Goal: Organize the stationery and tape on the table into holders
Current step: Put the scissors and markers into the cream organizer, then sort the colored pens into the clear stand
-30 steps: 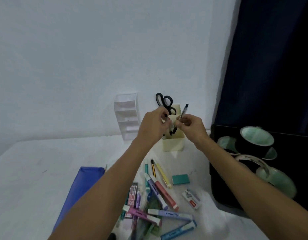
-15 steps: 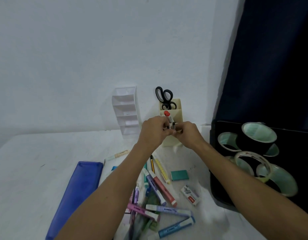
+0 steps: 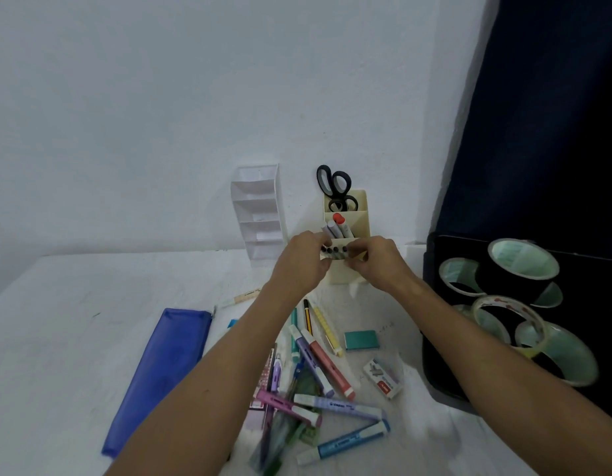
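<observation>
A cream desk holder (image 3: pixel 361 207) stands against the wall, with black-handled scissors (image 3: pixel 334 185) in its back compartment. Markers (image 3: pixel 339 225), one red-capped, stand in its middle compartment. My left hand (image 3: pixel 303 267) and my right hand (image 3: pixel 378 266) meet at the holder's front compartment. Between them they pinch a small bundle of dark-tipped pens (image 3: pixel 334 252) from both sides; the pens' lower parts are hidden. Highlighters and pens (image 3: pixel 318 365) lie scattered on the white table below my arms.
A white tiered holder (image 3: pixel 260 214) stands left of the cream one. A black tray (image 3: pixel 431 304) on the right holds several tape rolls (image 3: pixel 523 259). A blue pencil case (image 3: pixel 160 372), teal eraser (image 3: pixel 361 339) and staple box (image 3: pixel 382 377) lie on the table.
The red-capped marker that my hands held now stands in the middle compartment. Both hands have dropped lower, to the front compartment, and hold the dark-tipped pens there.
</observation>
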